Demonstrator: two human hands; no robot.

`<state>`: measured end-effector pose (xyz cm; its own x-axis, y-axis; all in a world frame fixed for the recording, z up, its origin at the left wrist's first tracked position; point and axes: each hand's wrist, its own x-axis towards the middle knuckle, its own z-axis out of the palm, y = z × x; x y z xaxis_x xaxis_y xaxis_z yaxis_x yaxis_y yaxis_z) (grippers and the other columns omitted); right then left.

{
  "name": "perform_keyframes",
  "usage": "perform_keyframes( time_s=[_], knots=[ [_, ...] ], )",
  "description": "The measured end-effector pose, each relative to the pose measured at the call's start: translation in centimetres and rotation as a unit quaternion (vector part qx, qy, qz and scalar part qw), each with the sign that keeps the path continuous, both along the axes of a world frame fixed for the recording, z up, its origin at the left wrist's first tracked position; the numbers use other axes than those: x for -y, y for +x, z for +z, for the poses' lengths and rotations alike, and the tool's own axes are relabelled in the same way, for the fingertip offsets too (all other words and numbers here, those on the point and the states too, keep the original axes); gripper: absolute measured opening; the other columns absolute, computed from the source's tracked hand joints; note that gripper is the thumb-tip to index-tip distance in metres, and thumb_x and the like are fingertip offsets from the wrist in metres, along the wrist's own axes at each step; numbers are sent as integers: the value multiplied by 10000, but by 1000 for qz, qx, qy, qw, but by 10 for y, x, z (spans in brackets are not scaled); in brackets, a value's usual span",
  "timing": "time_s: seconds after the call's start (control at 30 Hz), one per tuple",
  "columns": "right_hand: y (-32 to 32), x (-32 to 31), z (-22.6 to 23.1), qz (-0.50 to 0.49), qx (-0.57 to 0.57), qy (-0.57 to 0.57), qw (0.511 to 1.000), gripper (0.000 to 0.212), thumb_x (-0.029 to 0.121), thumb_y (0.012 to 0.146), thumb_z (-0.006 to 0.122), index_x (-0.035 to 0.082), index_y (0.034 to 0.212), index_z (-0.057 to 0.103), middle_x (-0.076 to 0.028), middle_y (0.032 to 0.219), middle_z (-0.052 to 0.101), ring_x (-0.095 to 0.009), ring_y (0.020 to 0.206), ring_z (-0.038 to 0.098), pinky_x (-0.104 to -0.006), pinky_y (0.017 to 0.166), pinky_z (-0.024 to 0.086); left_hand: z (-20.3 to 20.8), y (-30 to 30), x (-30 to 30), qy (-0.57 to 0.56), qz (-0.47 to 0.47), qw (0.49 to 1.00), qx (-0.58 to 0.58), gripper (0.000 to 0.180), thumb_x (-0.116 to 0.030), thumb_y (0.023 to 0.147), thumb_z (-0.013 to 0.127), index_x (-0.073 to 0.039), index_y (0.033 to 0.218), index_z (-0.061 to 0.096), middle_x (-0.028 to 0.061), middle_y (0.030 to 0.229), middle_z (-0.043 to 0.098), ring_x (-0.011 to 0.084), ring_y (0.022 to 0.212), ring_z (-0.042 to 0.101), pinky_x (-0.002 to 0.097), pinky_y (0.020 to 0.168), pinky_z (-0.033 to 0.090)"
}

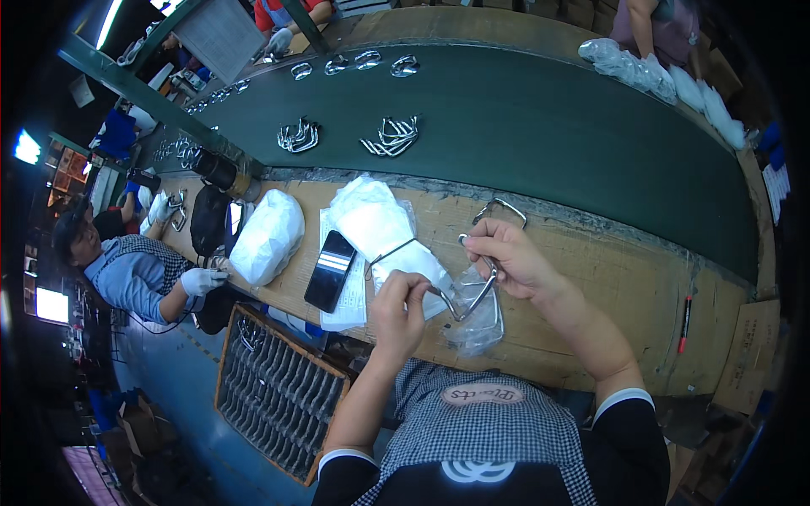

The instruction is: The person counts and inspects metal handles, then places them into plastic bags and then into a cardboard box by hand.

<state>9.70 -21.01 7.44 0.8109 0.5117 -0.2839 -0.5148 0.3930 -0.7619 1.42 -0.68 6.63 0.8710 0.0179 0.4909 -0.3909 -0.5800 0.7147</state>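
Both my hands hold a bent chrome bar (460, 315) over the cardboard-topped bench. My left hand (398, 317) is pinched on its left end. The fingers of my right hand (511, 260) are closed round its right part, with a small round end showing at the fingertips. Under the bar lies a clear plastic bag (474, 339) with another chrome piece at it. One more chrome bent piece (512, 209) rests just beyond my right hand. Left of the bar is a bundle of white plastic bags (371, 216) with a dark tie across it.
A phone (330, 271) lies on paper sheets beside a white plastic bundle (268, 238). Beyond the bench a green conveyor belt (523, 126) carries several chrome parts. A red marker (684, 325) lies at right. A compartmented crate (278, 392) stands below left. A gloved co-worker (139, 270) sits at left.
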Motion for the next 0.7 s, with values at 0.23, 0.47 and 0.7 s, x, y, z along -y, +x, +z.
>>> perform_keyframes(
  time_s=[0.23, 0.47, 0.7],
  knots=[
    [-62, -35, -5, -224, 280, -110, 927, 64, 31, 938, 581, 32, 910, 523, -145, 1018, 632, -212, 793, 676, -268, 604, 549, 26, -20, 26, -143, -6, 988, -63, 78, 66, 865, 623, 3, 847, 582, 83, 723, 554, 179, 607, 528, 252, 571, 423],
    [-77, 12, -17, -139, 790, -300, 517, 138, 33, 757, 670, 28, 869, 590, -173, 1041, 665, -254, 927, 653, -345, 754, 539, 25, -44, 38, 49, -141, 981, 125, 200, 43, 763, 699, 14, 940, 610, 129, 829, 614, 282, 626, 589, 327, 542, 459],
    [-69, 16, -41, 163, 637, -316, 684, 229, 73, 765, 672, 30, 990, 655, -114, 1004, 634, -265, 931, 617, -356, 796, 525, -29, -17, -9, 339, 66, 933, -103, 420, -133, 752, 771, 20, 1095, 583, 152, 937, 581, 330, 821, 589, 406, 722, 481]
  ],
)
